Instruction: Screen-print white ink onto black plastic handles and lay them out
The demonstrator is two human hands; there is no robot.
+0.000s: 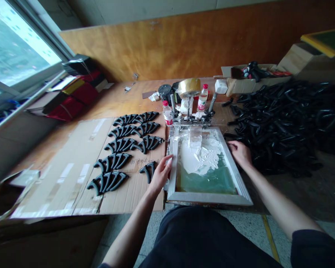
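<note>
A silk-screen frame [209, 198] with a pale metal rim and green mesh lies in front of me. White paste [195, 160] is spread over the upper mesh, with a clear squeegee-like plate [195, 137] standing in it. My left hand [161, 174] is closed at the frame's left edge, fingertips close to the rim. At the right edge, my right hand [240, 153] has its fingers bent together beside the dark pile. What either hand holds, if anything, is hidden. Curved black handle-like parts [108, 182] stand in rows on cardboard to the left; a few [148, 171] are near my left wrist.
A large heap of black parts [293, 123] covers the right side. Behind the frame stand a metal clamp [191, 120], a tape roll [189, 87] and two red-capped bottles [203, 98]. Cardboard [64, 167] covers the left of the table. An open box [257, 83] sits at the back right.
</note>
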